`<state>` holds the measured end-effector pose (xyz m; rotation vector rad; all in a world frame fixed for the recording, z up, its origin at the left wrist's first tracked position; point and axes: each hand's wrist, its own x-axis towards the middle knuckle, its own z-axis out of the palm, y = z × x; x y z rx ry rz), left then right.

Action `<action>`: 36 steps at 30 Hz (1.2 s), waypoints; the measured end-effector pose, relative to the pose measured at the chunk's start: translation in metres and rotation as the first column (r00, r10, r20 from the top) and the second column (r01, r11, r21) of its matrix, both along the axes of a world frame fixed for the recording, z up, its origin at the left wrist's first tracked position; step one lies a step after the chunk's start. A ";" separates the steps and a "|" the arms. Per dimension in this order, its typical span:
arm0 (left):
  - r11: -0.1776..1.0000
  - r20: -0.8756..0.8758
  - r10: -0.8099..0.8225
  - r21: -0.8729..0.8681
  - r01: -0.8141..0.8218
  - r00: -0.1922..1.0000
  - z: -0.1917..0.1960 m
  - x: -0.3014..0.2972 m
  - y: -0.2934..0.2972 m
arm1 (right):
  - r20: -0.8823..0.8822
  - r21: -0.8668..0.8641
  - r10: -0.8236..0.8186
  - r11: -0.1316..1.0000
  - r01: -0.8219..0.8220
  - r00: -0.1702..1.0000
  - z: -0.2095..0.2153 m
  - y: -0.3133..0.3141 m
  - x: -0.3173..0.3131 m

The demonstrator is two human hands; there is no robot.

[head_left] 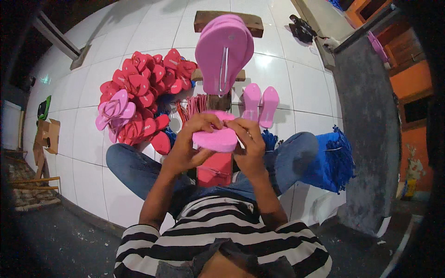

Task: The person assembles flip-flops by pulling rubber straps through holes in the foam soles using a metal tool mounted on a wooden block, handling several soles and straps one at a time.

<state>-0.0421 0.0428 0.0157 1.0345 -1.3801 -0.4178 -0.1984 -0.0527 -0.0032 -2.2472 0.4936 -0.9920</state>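
Observation:
Above my lap, both hands are closed on a pink flip-flop sole [215, 140], which is tilted with one rounded end toward me. My left hand [192, 139] grips its left side, the thumb underneath. My right hand [249, 141] pinches at the right side, fingertips close to those of the left. Whether a strap is between the fingertips is hidden. Just beyond stands a stack of pink soles [208, 46] on a wooden stand [254, 27]. A long thin metal loop tool [224, 69] lies on the top sole. Below my hands is a red flat piece [214, 172].
Left lies a heap of red flip-flops [139, 88], with pink flip-flops [116, 111] on it. Red straps [197, 105] are bundled behind my hands. Two pink soles [268, 105] rest on the floor at right. Blue straps [337, 160] lie beside my right knee, near a dark ledge [364, 139].

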 end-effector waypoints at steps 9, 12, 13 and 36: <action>0.908 0.038 0.040 -0.417 -0.020 0.999 -0.008 0.030 -0.041 | 0.339 0.010 -0.065 0.998 0.065 0.938 0.034 -0.013 0.035; 0.905 0.030 0.106 -0.417 -0.084 0.994 0.002 0.030 -0.046 | 0.353 0.005 -0.095 0.995 0.100 0.931 0.038 -0.015 0.040; 0.902 0.010 0.134 -0.416 -0.117 0.991 0.007 0.028 -0.047 | 0.359 -0.001 -0.096 0.995 0.103 0.928 0.040 -0.017 0.041; 0.965 0.332 0.264 -0.080 -0.252 0.905 -0.024 0.033 -0.022 | -0.034 0.613 0.010 0.790 0.013 0.999 -0.081 0.040 0.061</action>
